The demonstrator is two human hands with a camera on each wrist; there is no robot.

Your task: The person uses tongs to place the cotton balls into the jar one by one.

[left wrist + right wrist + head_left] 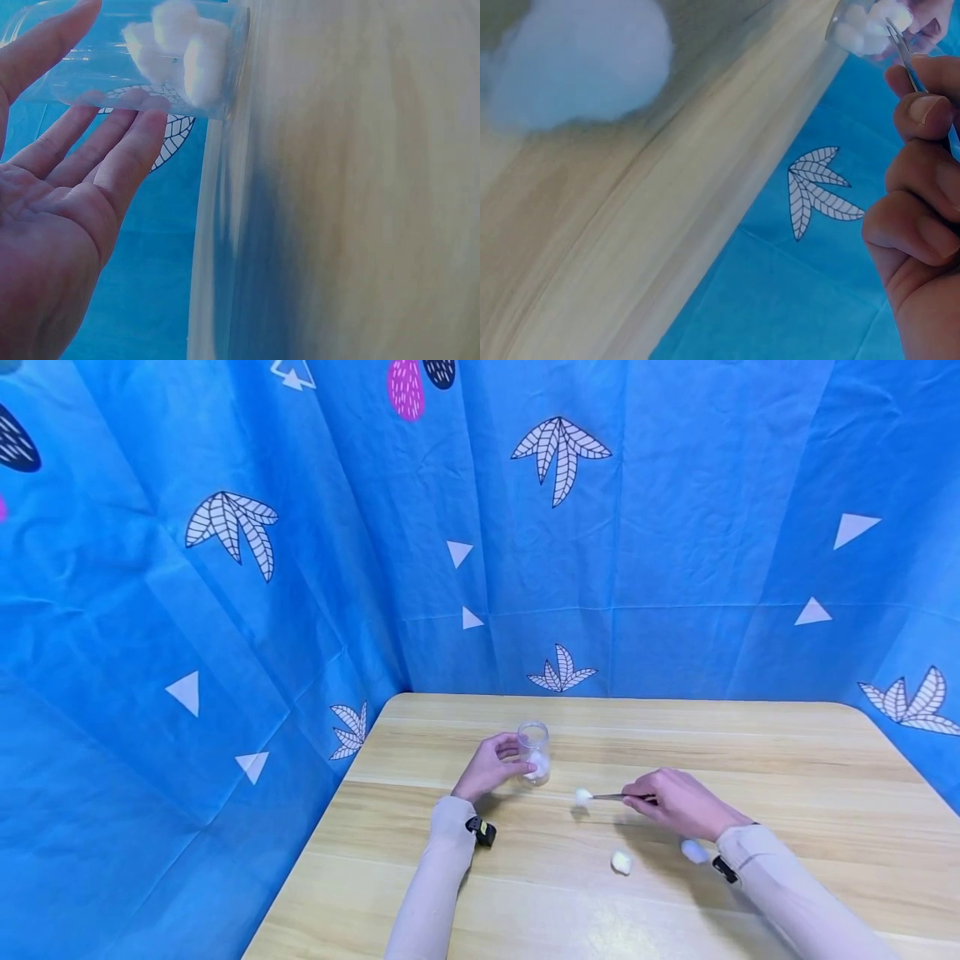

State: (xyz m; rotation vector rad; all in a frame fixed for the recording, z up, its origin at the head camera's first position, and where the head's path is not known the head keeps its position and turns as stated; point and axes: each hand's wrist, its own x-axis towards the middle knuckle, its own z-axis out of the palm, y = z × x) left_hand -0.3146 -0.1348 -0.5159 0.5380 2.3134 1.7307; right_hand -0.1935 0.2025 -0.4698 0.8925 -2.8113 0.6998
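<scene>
A clear jar [533, 739] stands upright on the table with several white cotton balls [204, 64] at its bottom. My left hand [491, 766] holds it from the side, thumb on one side and fingers on the other. In my right hand [678, 802] is a pair of metal tweezers [906, 56], pinched between thumb and fingers. Their tips grip a cotton ball [583, 797] above the table, a little to the right of the jar. Another cotton ball [621, 862] lies on the table in front of the right hand.
One more cotton ball [694, 852] lies beneath the right wrist, large and blurred in the right wrist view. The wooden table [787, 760] ends at the back against a blue patterned curtain [675, 527], which also hangs along the left side.
</scene>
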